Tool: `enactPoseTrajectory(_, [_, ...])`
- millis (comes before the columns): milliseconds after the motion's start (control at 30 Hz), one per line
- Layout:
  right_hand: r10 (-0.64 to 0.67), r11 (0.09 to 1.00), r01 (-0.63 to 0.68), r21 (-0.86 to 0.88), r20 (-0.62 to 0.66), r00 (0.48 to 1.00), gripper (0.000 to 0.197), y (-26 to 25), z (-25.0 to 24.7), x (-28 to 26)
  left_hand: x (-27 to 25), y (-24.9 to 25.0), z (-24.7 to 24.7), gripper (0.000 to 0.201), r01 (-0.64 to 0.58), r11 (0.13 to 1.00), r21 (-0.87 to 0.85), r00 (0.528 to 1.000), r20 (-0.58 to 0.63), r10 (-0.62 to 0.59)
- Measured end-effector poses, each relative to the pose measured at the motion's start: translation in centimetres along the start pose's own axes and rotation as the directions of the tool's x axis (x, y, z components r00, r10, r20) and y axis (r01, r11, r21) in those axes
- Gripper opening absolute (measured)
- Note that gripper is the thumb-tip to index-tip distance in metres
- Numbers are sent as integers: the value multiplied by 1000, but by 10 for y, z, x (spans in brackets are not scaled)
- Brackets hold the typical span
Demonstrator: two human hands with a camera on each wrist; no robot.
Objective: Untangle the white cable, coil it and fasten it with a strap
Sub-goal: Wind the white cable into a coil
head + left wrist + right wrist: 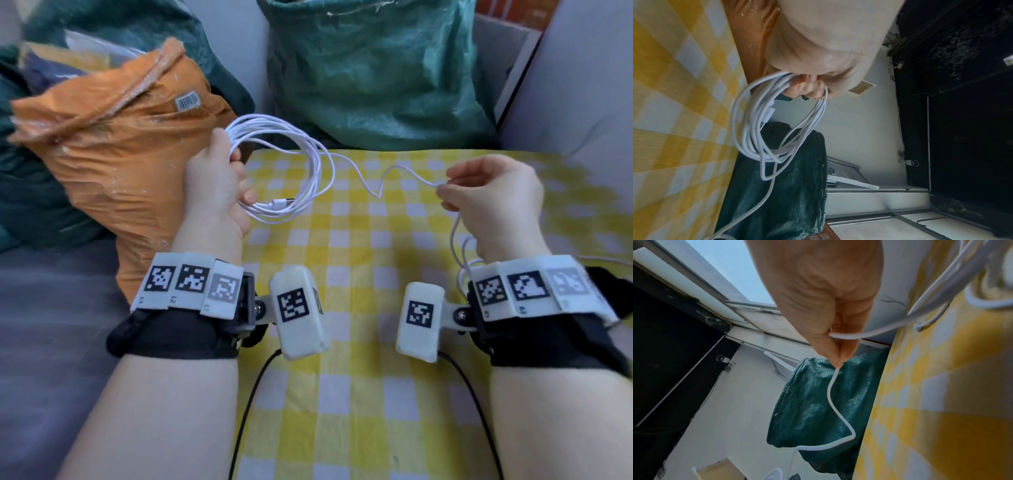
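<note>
Coiling is under way. The left hand (215, 185) grips several finished loops of the thin white charging cable (310, 164), held just above a worktop covered in yellow-and-white checked cloth (359, 342). One plug lies inside the loops. The right hand (489, 192) pinches the loose run between thumb and fingertips — more slack hangs below it. Likely next: swing that run over to the left hand as another loop. No strap is visible. A crumpled orange plastic bag (113, 144) carries a barcode label (187, 101), its print unreadable.
</note>
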State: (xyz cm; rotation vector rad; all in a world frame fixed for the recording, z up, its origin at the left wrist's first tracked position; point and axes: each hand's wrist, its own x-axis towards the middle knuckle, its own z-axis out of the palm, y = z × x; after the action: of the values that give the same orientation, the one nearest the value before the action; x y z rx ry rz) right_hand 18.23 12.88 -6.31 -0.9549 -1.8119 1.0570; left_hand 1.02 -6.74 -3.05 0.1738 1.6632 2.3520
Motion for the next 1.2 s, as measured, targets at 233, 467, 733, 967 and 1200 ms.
enactPoseTrajectory(233, [10, 961, -36, -275, -93, 996, 15, 3, 3, 3, 0, -11, 6, 38, -6, 997, 75, 998, 68, 1])
enactPoseTrajectory(467, [-37, 990, 14, 139, 164, 986, 14, -30, 13, -12, -15, -8, 16, 36, -10, 979, 204, 876, 475, -90])
enactPoseTrajectory(733, [-140, 979, -4, 202, 690, 710, 20, -41, 14, -29, -31, -2, 21, 38, -52, 941, 335, 703, 681, -204])
enactPoseTrajectory(967, [-109, 979, -9, 203, 562, 820, 17, -41, 17, -24, -34, 1, 22, 38, -109, 906, 408, 666, 707, -239])
enactPoseTrajectory(1200, [-214, 969, 99, 227, 569, 794, 19, -45, 14, -27, -34, 0, 18, 40, -77, 873, 481, 629, 703, -331])
